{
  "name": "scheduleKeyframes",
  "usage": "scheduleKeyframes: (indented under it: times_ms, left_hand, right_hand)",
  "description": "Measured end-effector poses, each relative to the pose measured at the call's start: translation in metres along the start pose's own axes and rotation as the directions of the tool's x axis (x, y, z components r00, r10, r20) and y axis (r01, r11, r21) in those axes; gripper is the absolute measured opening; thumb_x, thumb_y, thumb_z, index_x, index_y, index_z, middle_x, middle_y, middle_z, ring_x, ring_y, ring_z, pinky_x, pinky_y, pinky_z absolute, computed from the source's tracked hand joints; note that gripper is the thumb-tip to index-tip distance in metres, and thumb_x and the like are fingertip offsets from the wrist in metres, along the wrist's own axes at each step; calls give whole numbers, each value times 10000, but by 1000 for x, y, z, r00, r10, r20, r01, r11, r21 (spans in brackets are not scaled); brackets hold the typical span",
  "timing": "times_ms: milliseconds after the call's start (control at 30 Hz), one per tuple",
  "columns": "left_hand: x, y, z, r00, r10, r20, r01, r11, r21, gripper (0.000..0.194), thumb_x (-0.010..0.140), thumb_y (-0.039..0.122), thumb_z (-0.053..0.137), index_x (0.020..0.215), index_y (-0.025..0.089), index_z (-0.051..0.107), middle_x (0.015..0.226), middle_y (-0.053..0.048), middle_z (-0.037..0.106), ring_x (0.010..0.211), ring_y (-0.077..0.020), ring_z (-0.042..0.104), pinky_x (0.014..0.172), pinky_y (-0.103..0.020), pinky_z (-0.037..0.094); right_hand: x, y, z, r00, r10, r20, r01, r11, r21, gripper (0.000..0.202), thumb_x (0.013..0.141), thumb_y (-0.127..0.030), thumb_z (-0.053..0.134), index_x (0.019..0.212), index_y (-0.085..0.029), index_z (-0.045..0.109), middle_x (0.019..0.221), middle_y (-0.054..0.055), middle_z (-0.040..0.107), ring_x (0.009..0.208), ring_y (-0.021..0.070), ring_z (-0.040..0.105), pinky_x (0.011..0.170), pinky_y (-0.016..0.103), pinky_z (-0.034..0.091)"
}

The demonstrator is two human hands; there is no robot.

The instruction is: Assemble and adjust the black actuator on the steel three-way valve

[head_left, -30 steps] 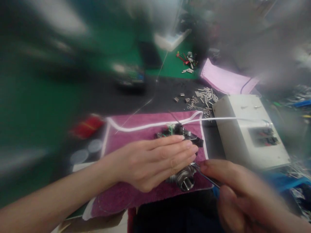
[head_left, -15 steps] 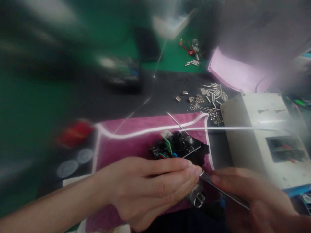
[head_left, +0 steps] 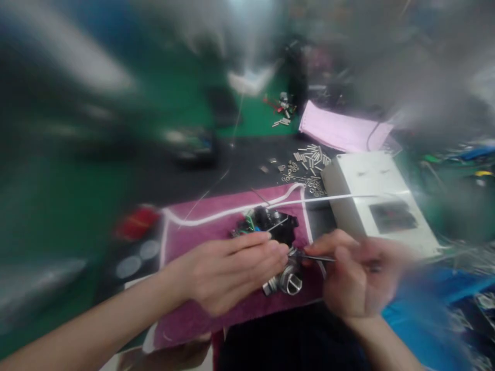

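A black device with a small green board (head_left: 278, 224) rests on a magenta cloth (head_left: 209, 207), with a silver metal fitting (head_left: 291, 281) on its near side. My left hand (head_left: 242, 268) lies along the device, fingers pressed together; what its fingertips grip, if anything, is hidden. Closed around a slim metal tool (head_left: 319, 257) is my right hand (head_left: 353, 275). The tool's tip meets the device beside my left fingertips. A thin metal rod (head_left: 259, 196) sticks out behind the device.
A cream box (head_left: 348, 180) stands to the right, with a white cord running from it across the cloth. Small metal pins and rings (head_left: 311, 157) lie behind. Further back is a pink cloth (head_left: 340, 126). A red object (head_left: 138, 222) and two clear discs (head_left: 129, 266) are left.
The camera view has shifted, so the scene sits smaller and the box further left. My right hand has turned, and the tool now lies nearly level instead of sloping down to the right.
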State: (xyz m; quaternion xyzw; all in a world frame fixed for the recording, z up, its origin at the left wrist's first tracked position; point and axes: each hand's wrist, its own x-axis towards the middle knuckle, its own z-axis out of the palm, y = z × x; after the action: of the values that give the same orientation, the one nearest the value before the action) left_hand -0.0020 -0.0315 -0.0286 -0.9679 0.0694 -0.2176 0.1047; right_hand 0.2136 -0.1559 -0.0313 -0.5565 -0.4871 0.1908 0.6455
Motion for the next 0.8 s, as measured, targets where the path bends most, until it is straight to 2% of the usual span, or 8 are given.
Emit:
scheduleKeyframes:
  times_ms: [100, 233, 433, 533, 667, 800]
  left_hand:
    - [3, 1, 2, 993, -72, -97, 68, 997, -44, 320, 1049, 134, 497, 1325, 103, 655, 1494, -83, 579, 1453, -184, 494, 1320, -368, 364]
    - [7, 0, 4, 978, -45, -202, 46, 999, 1, 297, 1037, 113, 542, 1311, 86, 652, 1427, -118, 628, 1375, -212, 579, 1248, -400, 477]
    - [6, -2, 8, 977, 2, -215, 7, 999, 39, 298, 1041, 127, 547, 1320, 90, 648, 1437, -122, 619, 1384, -230, 571, 1223, -412, 507]
    - [6, -1, 7, 980, -17, -198, 24, 999, 32, 307, 1051, 124, 524, 1331, 91, 646, 1437, -112, 622, 1382, -218, 571, 1244, -407, 482]
    - [7, 3, 9, 975, -58, -212, 60, 998, 0, 305, 1056, 127, 513, 1322, 95, 660, 1434, -99, 626, 1368, -203, 576, 1277, -402, 441]
    - [7, 7, 16, 965, -111, -238, 108, 994, -26, 308, 1027, 200, 619, 1330, 201, 673, 1396, -53, 650, 1345, -181, 576, 1295, -390, 405]
  right_hand:
    - [1, 7, 3, 999, -53, 6, 52, 993, 102, 188, 1029, -135, 482, 1048, -272, 353, 853, -16, 678, 593, 141, 641, 538, 261, 563]
    - [1, 10, -3, 995, -67, 76, 56, 989, 138, 141, 1057, -171, 471, 1035, -256, 360, 851, -7, 672, 585, 133, 623, 546, 265, 540]
    - [4, 19, -7, 988, -126, 91, 111, 982, 153, 150, 1040, -161, 501, 1051, -239, 374, 864, 18, 682, 665, 153, 655, 606, 292, 531]
    - [3, 24, -4, 982, -182, 42, 175, 975, 135, 160, 1019, -140, 510, 1047, -231, 380, 835, 18, 662, 703, 166, 667, 623, 304, 521]
    - [-2, 26, 1, 968, -238, -82, 247, 962, 113, 180, 997, -100, 497, 1038, -236, 387, 691, -70, 487, 523, 110, 514, 508, 242, 405]
    - [-5, 17, 2, 970, -216, -110, 224, 973, 61, 218, 979, -60, 499, 1047, -239, 396, 662, -85, 468, 477, 103, 465, 476, 242, 378]
